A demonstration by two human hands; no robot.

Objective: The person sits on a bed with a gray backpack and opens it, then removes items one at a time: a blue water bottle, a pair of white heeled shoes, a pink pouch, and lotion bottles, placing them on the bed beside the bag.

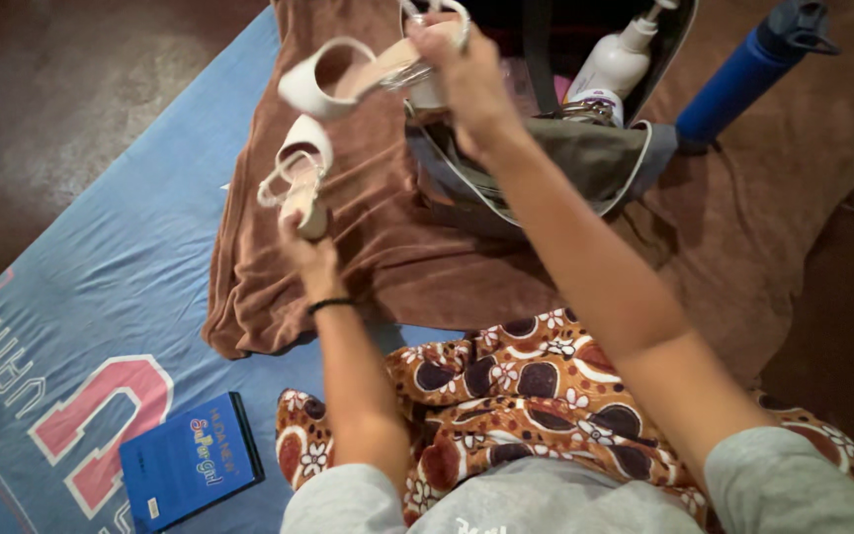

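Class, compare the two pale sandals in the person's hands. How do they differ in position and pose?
The left sandal sits lower, over the brown towel, gripped by its heel in the left hand, toe pointing away. The right sandal is higher, above the open bag, lying sideways, held at one end by the right hand. Both are pale, strappy, heeled sandals.

Both arms are stretched out forward from the body, bare from the grey sleeves down. The left hand (310, 259) is lower and closer in, fingers curled shut around something, with a thin dark band on the wrist. The right hand (469, 74) reaches further out and higher, forearm angled up and to the left, wrist bent, fingers pinched closed on what it's holding. The hands are well apart, not touching.
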